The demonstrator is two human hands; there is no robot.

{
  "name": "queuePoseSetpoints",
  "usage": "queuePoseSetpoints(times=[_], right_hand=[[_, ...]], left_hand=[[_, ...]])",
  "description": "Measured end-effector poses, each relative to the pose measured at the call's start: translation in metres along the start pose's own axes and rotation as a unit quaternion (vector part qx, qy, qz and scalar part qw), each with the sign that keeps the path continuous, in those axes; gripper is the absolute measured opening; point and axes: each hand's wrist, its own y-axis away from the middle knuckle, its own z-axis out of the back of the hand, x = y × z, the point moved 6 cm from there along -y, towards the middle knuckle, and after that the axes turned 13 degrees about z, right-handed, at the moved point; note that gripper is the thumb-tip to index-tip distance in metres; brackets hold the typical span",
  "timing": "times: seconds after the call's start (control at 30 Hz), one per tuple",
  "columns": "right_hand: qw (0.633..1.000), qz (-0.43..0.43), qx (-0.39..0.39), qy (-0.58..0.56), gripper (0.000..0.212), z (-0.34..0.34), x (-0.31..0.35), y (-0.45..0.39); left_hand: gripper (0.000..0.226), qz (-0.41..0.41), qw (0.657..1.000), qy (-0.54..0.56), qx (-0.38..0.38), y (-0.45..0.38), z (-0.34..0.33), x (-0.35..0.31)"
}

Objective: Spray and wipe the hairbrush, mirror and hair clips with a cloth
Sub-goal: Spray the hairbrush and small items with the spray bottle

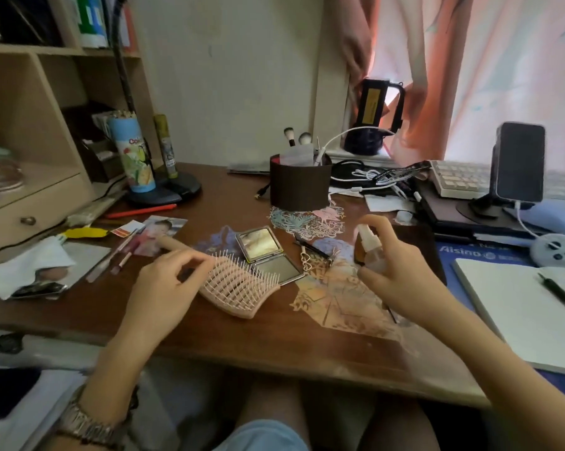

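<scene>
Right hand (401, 281) is wrapped around the spray bottle (370, 247), index finger curled over the nozzle top, ready to press; bottle is blurred so I can't tell exactly which way the nozzle faces. Left hand (167, 281) has fingers loosely curled at the brush (239, 288) handle end, thumb and fingertips near the first bristles; can't tell if it's actually pinching the handle or just steadying it. Brush lies bristles-up between both hands, head overlapping the near edge of the open mirror (266, 253), which sits just beyond the left fingertips. Clips (310, 258) are just left of the bottle, past the mirror's right corner. Risks, as I judge them: nozzle aim is uncertain, so mist could land on the paper cutouts (339, 297) under the right wrist or the photo (156, 234) beyond the left fingers, and paper won't like it. Notebook (518, 307) and phone (520, 166) sit to the right of the bottle hand, overspray range if it swings. Loose left grip means the brush may skid when wiped. No cloth clearly visible near either hand, so wet parts may sit.
</scene>
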Motion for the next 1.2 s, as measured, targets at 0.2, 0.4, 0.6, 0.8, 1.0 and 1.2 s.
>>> queuePoseSetpoints(times=[0.2, 0.4, 0.6, 0.8, 1.0, 1.2], right_hand=[[1.0, 0.001, -0.005, 0.024, 0.05, 0.0, 0.001, 0.01], [1.0, -0.004, -0.004, 0.008, 0.056, -0.001, 0.004, 0.014], [0.999, 0.022, -0.005, -0.03, 0.065, -0.005, 0.03, 0.008], [0.995, 0.082, 0.016, -0.048, 0.067, -0.013, 0.076, -0.007], [0.99, 0.135, 0.028, -0.035, 0.062, -0.038, 0.111, -0.052], [0.984, 0.154, 0.079, -0.04, 0.054, -0.074, 0.124, -0.097]], left_hand=[[0.016, -0.026, 0.999, 0.009, -0.026, 0.006, -0.008, 0.002], [0.018, -0.038, 0.999, 0.015, -0.024, 0.007, -0.009, 0.002], [0.017, -0.056, 0.998, 0.018, -0.025, 0.009, 0.0, 0.004], [0.015, -0.044, 0.998, -0.001, -0.054, 0.01, 0.018, 0.02], [0.013, 0.004, 0.999, -0.016, -0.05, 0.006, 0.018, 0.047], [0.01, 0.0, 0.998, -0.007, -0.066, 0.004, 0.015, 0.051]])
